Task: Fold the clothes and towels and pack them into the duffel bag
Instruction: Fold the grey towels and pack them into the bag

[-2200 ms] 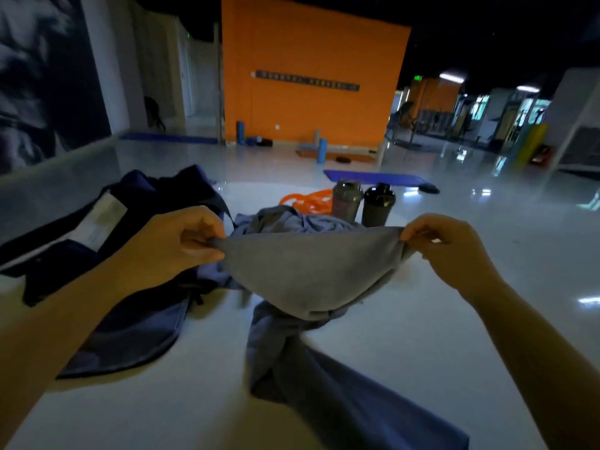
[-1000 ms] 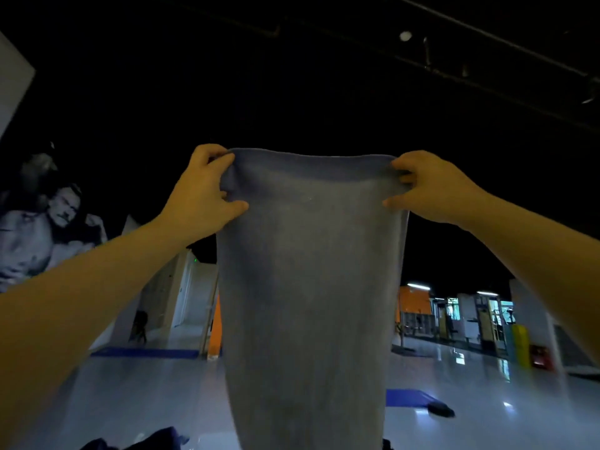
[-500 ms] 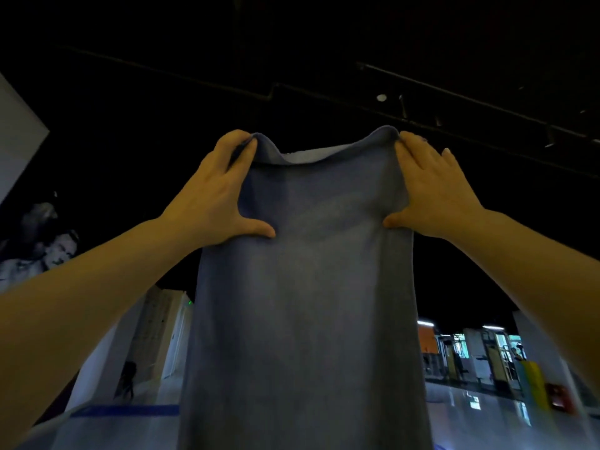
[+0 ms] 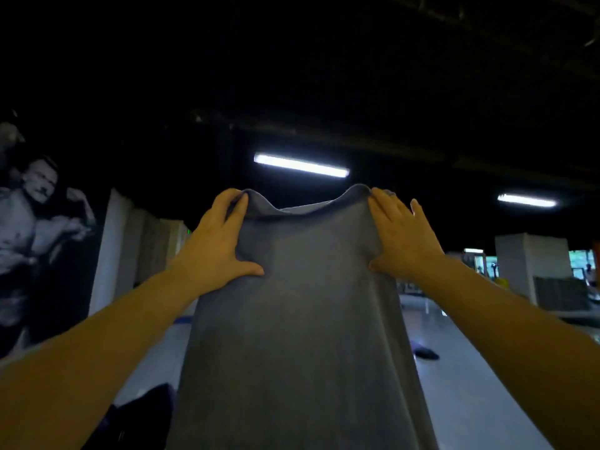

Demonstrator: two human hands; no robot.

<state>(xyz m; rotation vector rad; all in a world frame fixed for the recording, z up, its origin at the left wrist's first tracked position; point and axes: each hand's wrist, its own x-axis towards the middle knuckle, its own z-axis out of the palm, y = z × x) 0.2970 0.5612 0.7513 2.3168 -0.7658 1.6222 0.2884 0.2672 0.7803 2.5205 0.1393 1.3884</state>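
Note:
I hold a grey towel [image 4: 302,319] up in front of me at arm's length, and it hangs down in a long straight panel out of the bottom of the view. My left hand [image 4: 214,241] pinches its upper left edge, thumb in front and fingers stretched up along the corner. My right hand [image 4: 402,235] holds the upper right edge the same way. The top hem sags between the two hands. A dark blue fabric shape [image 4: 143,414] shows at the bottom left; I cannot tell whether it is the bag or a garment.
The view tilts up toward a dark ceiling with strip lights [image 4: 300,165]. A wall mural [image 4: 35,222] is on the left. The pale glossy floor [image 4: 470,401] shows on the right with a small dark object [image 4: 427,354] lying on it.
The towel went from the table up to arm's length. In the last half second my hands came slightly lower in the view and the top hem sags more.

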